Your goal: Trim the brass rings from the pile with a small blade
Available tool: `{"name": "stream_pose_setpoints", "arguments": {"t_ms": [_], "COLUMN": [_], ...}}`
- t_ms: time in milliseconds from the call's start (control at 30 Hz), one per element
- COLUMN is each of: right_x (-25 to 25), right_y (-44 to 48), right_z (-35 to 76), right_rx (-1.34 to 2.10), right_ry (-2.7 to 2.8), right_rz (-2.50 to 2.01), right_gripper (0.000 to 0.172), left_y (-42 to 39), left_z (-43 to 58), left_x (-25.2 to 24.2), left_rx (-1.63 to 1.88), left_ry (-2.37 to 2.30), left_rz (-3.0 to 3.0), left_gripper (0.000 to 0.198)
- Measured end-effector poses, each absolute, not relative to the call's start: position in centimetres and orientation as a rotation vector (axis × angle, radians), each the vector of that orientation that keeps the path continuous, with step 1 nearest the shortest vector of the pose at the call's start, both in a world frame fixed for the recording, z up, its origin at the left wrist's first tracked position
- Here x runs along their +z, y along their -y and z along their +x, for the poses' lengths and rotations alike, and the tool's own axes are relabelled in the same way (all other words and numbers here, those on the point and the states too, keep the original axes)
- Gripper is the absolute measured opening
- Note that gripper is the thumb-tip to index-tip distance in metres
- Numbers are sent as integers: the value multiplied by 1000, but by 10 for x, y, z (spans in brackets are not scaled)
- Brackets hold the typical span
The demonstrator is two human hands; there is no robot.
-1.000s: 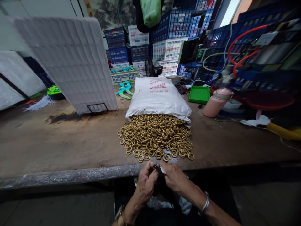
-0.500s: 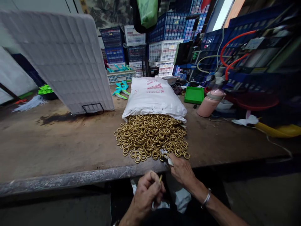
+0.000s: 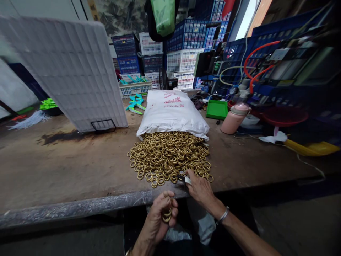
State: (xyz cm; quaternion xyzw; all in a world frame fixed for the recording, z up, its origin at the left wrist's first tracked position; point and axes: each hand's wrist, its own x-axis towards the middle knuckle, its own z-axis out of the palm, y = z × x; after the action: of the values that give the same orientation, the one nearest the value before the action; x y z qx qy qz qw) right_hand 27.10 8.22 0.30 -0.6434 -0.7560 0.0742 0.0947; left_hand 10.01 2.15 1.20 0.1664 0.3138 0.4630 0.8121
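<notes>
A heap of gold rings [image 3: 169,156] spills from the mouth of a white sack [image 3: 172,112] onto the brown workbench [image 3: 66,167]. Below the bench's front edge, my left hand [image 3: 160,220] is closed around a few gold rings [image 3: 167,214]. My right hand [image 3: 199,188] reaches to the near edge of the heap, fingers pinched on a small dark and white tool [image 3: 185,178] that touches the nearest rings. A metal bracelet sits on my right wrist.
A white ribbed panel [image 3: 71,67] leans on a black stand at back left. A pink flask [image 3: 234,117], a green tray [image 3: 216,109], teal plastic parts [image 3: 134,103] and stacked blue and white crates [image 3: 183,46] lie beyond the sack. Hoses and machinery fill the right.
My hands have separated: the right moved forward with the tool to the heap's edge, and the left dropped back below the bench edge, now showing rings in its grip.
</notes>
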Motion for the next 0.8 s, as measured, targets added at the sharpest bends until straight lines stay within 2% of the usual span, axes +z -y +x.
{"name": "stream_pose_setpoints", "arguments": {"t_ms": [100,200,567,667,800], "right_x": [1,2,0,0,9], "right_y": [-84,-87,-90,-89,-86], "right_z": [271,269,272,274,271], "right_rx": [183,181,212,291,576], "right_ry": [2278,2318,2246,2196,2081], "right_rz": [-1924,-1958,-1955,-1902,-1723], "right_gripper": [28,22,16,16,14], "left_y": [-23,-25,-27,-28,-31], "left_z": [98,98,101,103,108], "left_x": [6,3,-2,-2,2], "left_rx": [1003,1017,999,1003,1049], "left_ry": [-653,-656,-759,-801,-948], "left_rz": [290,257,241,321,529], "left_gripper": [20,20,38,38,34]}}
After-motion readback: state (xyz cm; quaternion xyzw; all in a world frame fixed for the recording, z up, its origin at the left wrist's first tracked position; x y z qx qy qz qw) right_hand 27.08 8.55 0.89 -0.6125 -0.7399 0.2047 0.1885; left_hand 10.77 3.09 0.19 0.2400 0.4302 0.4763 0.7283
